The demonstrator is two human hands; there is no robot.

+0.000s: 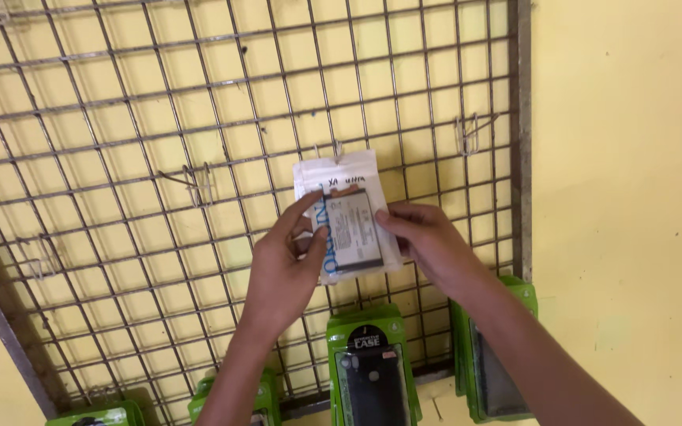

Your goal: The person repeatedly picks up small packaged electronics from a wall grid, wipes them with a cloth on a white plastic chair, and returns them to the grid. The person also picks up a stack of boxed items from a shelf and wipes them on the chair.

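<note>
A clear plastic pouch [346, 222] with a flat grey and white battery-like item inside hangs against a metal wire grid [159, 158] on the yellow wall. The pouch's top sits at a small hook [338, 150] on the grid. My left hand [286, 264] grips the pouch's left edge with thumb and fingers. My right hand [428, 241] holds its right edge with the fingertips.
Empty wire hooks [199, 183] [471, 130] stick out of the grid. Green boxed phone cases [372, 367] [492, 371] hang along the grid's bottom row, with more at lower left [96, 416]. Bare yellow wall [625, 197] lies to the right.
</note>
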